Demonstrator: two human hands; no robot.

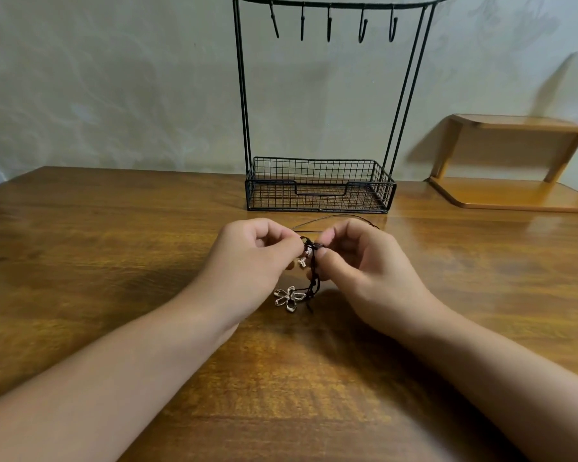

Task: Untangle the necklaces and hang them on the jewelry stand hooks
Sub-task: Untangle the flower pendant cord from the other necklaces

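Our left hand (257, 258) pinches the knotted necklaces (309, 261) | flower pendant (289, 296) dangles between our wrists over the wooden table (114, 261) | our right hand (357, 261) pinches the same knot | beyond our fingers, the jewelry stand (321, 185), hooks (362, 26) bare, against a pale wall (114, 78) | wooden shelf (514, 161) far right

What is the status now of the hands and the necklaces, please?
Both hands, left hand and right hand, pinching the tangled necklaces above the table. Flower pendant dangling. Stand hooks bare. Nothing in the way.
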